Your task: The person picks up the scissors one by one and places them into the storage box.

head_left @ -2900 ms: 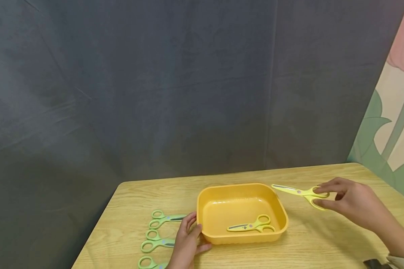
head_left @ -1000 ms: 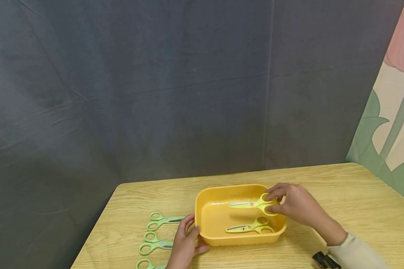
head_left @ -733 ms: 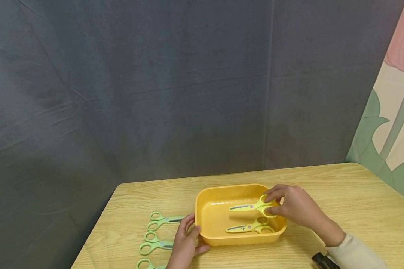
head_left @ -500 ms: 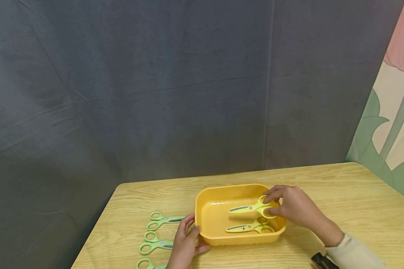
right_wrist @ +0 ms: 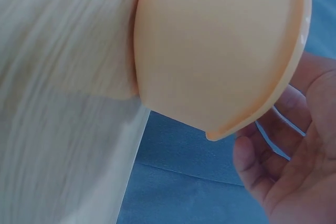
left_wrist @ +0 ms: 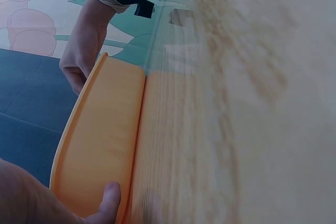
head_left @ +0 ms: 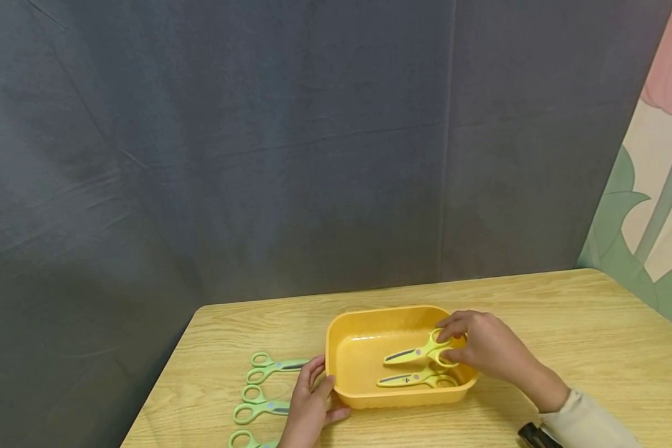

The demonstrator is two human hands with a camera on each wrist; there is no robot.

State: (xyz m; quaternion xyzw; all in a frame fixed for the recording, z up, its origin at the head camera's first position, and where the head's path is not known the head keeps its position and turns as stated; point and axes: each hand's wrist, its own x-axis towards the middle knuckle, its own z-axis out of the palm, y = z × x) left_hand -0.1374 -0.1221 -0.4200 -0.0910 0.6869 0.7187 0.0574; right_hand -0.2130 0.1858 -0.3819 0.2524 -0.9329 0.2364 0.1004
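A yellow plastic tray (head_left: 364,401) with high walls stands on the table, and my left hand (head_left: 308,401) grips its left end at the near corner. In the left wrist view a finger (left_wrist: 109,203) lies against the tray's outer wall. Over the right end of the tray, my right hand (head_left: 487,348) pinches the handle loops of yellow scissors (head_left: 417,354), whose blades point left and slant down. A second pair of yellow scissors (head_left: 406,379) lies in the tray just in front. The right wrist view shows the tray's wall hiding both pairs.
Several green scissors (head_left: 260,407) lie in a column on the wooden table (head_left: 201,373), left of the tray; my left hand covers some of their blades. A dark cloth (head_left: 313,155) hangs behind the table. A painted wall (head_left: 649,205) is at the right.
My right hand has brought the yellow scissors leftward from beyond the tray to inside its rim, then lowered them, blade tips dipping toward the other pair. My left hand has kept its place.
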